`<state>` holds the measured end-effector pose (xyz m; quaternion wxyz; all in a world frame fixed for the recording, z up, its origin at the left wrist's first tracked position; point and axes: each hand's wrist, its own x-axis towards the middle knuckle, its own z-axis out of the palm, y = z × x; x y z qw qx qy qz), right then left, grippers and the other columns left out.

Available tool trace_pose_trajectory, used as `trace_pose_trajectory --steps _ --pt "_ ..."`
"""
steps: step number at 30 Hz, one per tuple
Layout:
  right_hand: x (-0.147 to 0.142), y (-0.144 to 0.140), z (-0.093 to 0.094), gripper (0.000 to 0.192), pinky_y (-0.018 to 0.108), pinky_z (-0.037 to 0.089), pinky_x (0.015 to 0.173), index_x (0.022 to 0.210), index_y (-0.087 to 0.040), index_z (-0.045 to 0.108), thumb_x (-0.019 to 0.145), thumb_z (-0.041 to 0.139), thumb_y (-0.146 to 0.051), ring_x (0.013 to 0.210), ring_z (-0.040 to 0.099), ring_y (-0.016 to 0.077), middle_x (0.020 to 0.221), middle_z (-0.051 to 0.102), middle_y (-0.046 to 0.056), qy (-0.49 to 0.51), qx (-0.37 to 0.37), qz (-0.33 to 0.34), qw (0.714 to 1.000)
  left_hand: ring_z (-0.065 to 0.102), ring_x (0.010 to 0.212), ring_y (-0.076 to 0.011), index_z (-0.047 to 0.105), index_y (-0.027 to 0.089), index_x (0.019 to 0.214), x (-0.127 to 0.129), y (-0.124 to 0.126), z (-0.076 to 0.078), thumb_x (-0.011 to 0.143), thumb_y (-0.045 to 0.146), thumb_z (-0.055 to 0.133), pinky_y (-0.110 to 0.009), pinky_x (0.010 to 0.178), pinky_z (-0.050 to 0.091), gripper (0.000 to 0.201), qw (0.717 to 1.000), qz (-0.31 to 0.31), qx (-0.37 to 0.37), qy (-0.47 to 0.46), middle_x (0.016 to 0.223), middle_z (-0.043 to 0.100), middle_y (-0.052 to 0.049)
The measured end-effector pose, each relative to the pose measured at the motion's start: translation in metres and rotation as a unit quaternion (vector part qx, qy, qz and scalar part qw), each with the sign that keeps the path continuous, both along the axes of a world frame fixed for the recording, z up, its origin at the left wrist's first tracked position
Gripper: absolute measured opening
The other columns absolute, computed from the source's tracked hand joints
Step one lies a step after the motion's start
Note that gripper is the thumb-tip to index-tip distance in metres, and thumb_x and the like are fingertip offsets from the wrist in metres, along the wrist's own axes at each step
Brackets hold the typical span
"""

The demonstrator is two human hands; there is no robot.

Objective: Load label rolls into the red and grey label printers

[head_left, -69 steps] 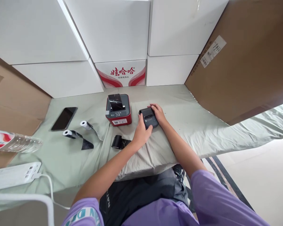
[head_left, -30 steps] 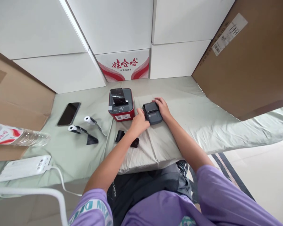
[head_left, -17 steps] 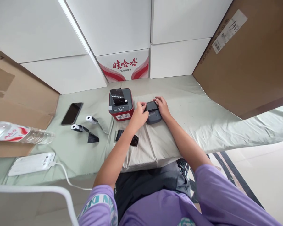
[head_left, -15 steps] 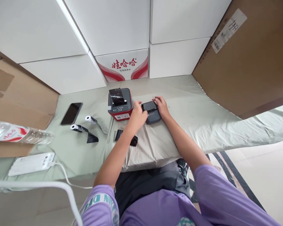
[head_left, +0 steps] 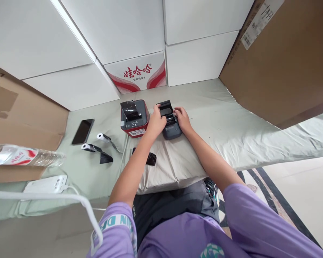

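A small dark grey portable printer lies on the cloth-covered table with its lid raised and its inner compartment showing. My left hand grips its left side, fingers at the lid and thumb by the compartment. Against the other side, my right hand holds the printer with curled fingers. Just left stands a red and dark grey printer, a black strip on its top. Behind my left forearm lies a glossy black piece, partly covered.
Two small rolls with black strips and a phone lie on the left. A water bottle, a white power bank and its cable are nearer the edge. White boxes line the back; a cardboard box stands right.
The portable printer's lid has swung up from nearly closed, uncovering the compartment. My left hand has risen slightly with it; my right hand stays at the printer's side. The view has shifted a little.
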<state>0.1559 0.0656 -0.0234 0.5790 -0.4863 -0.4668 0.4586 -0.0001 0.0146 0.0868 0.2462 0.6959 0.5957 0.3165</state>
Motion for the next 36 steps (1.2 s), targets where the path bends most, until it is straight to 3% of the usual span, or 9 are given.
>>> trace_pose_trajectory --steps 3,5,8,10,15,19,28,32,36 --pt "0.000 0.001 -0.002 0.033 0.047 0.053 0.110 0.107 -0.027 0.060 0.087 0.060 -0.053 0.107 0.071 0.0235 0.114 0.071 0.005 0.004 0.001 -0.001 1.000 0.070 0.126 -0.0311 0.070 0.020 0.133 -0.002 -0.006 0.022 0.098 0.011 0.046 -0.044 0.109 0.053 0.043 0.981 0.022 0.015 0.192 0.128 0.076 -0.016" --pt "-0.001 0.002 -0.003 0.034 0.045 0.053 0.109 0.106 -0.027 0.059 0.087 0.061 -0.055 0.106 0.071 0.0224 0.113 0.071 0.004 0.009 0.005 -0.003 1.000 0.068 0.126 -0.0337 0.081 0.020 0.115 -0.002 -0.002 0.033 0.097 0.014 0.053 -0.045 0.107 0.053 0.034 0.950 -0.038 0.009 0.311 0.127 0.075 -0.015" --pt "-0.001 0.003 -0.003 0.035 0.043 0.054 0.106 0.106 -0.026 0.059 0.086 0.061 -0.055 0.104 0.071 0.0214 0.111 0.071 0.004 0.013 0.008 -0.004 1.000 0.066 0.127 -0.0355 0.085 0.019 0.110 0.004 0.013 0.040 0.090 0.017 0.067 -0.044 0.108 0.053 0.026 0.896 -0.131 -0.021 0.424 0.133 0.072 -0.017" --pt "-0.001 0.003 -0.002 0.035 0.042 0.054 0.106 0.106 -0.026 0.059 0.087 0.060 -0.055 0.104 0.071 0.0211 0.110 0.071 0.004 0.011 0.007 -0.005 1.000 0.069 0.124 -0.0363 0.083 0.017 0.118 0.010 0.023 0.039 0.088 0.019 0.072 -0.043 0.105 0.055 0.032 0.879 -0.138 -0.036 0.454 0.133 0.072 -0.018" --pt "-0.001 0.002 0.000 0.029 0.042 0.053 0.107 0.106 -0.026 0.060 0.088 0.060 -0.049 0.103 0.071 0.0201 0.111 0.072 0.003 0.003 0.006 -0.016 1.000 0.071 0.123 -0.0380 0.078 0.014 0.128 0.027 0.030 0.034 0.087 0.014 0.072 -0.043 0.101 0.056 0.041 0.869 -0.110 -0.049 0.481 0.131 0.074 -0.023" --pt "0.000 0.003 0.000 0.028 0.042 0.053 0.108 0.105 -0.026 0.060 0.088 0.061 -0.048 0.102 0.071 0.0203 0.109 0.072 0.004 0.003 0.010 -0.015 1.000 0.070 0.126 -0.0374 0.078 0.013 0.127 0.035 0.027 0.028 0.090 0.016 0.071 -0.042 0.105 0.053 0.038 0.881 -0.109 -0.034 0.460 0.126 0.076 -0.024" --pt "0.000 0.006 -0.004 0.030 0.043 0.053 0.108 0.104 -0.027 0.059 0.086 0.060 -0.051 0.106 0.070 0.0212 0.110 0.070 0.004 0.002 0.020 -0.010 1.000 0.072 0.121 -0.0371 0.077 0.015 0.128 0.025 0.025 0.020 0.086 0.021 0.073 -0.043 0.103 0.054 0.043 0.880 -0.111 -0.032 0.461 0.124 0.077 -0.023" --pt "0.000 0.006 -0.003 0.031 0.043 0.053 0.108 0.104 -0.026 0.059 0.085 0.059 -0.050 0.105 0.070 0.0213 0.110 0.069 0.005 0.008 0.017 -0.008 1.000 0.073 0.117 -0.0375 0.080 0.017 0.117 0.017 0.025 0.034 0.082 0.027 0.077 -0.043 0.099 0.056 0.037 0.890 -0.098 -0.048 0.443 0.121 0.078 -0.019" --pt "0.000 0.005 -0.002 0.031 0.044 0.054 0.108 0.105 -0.026 0.058 0.085 0.060 -0.050 0.103 0.070 0.0217 0.109 0.069 0.004 0.003 0.014 0.005 1.000 0.073 0.110 -0.0324 0.081 0.023 0.104 -0.006 0.013 0.065 0.077 0.037 0.080 -0.041 0.098 0.057 0.031 0.940 -0.068 -0.029 0.334 0.114 0.078 -0.010"
